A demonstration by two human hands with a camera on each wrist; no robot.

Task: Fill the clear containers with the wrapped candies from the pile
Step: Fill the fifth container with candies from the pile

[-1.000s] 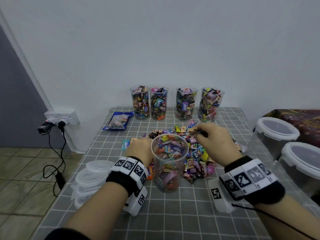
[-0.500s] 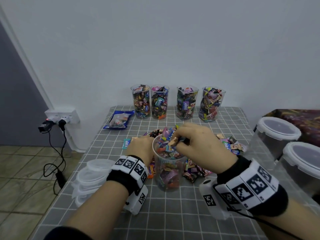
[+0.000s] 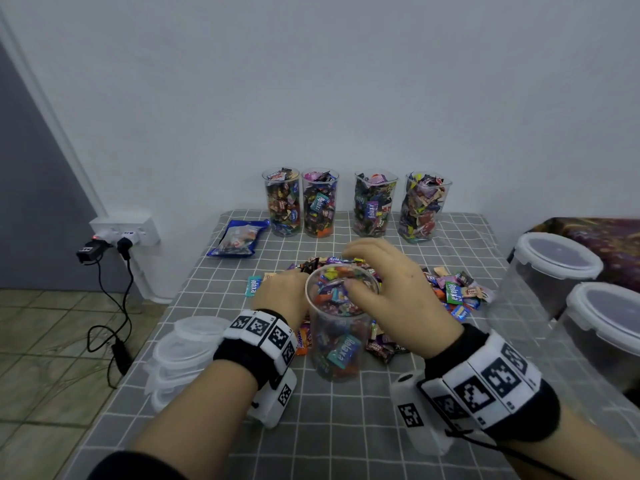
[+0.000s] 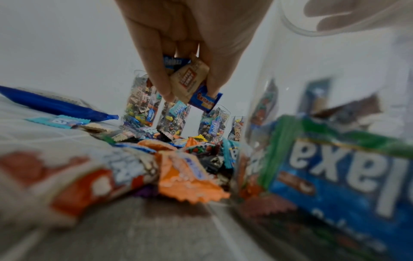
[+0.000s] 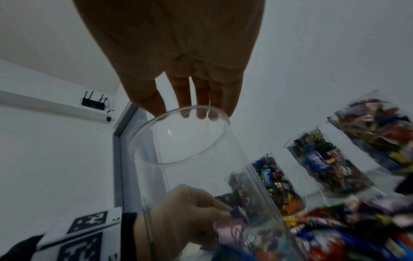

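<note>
- The tall clear plastic cup (image 3: 341,327) stands upright on the grey checked tabletop (image 3: 346,427), touching the near edge of the loose pile of small wrapped candies (image 3: 450,292). It is filled nearly to the rim.
- The right hand (image 3: 391,289) hovers over the cup's mouth, its fingers (image 5: 201,106) straight and dipping just inside the rim, holding nothing visible.
- The left hand (image 4: 190,35) sits just beside the cup, over the pile, pinching a few candies: a beige square wrapper (image 4: 190,81) and blue ones behind it.
- The candies look light, with crinkly, slick foil wrappers; I judge a fingertip pinch across the flat faces holds best, a few at a time.
- The cup looks thin-walled and easily tipped; steady it low around its wall.
- Four full cups (image 3: 356,206) stand in a row by the wall.
</note>
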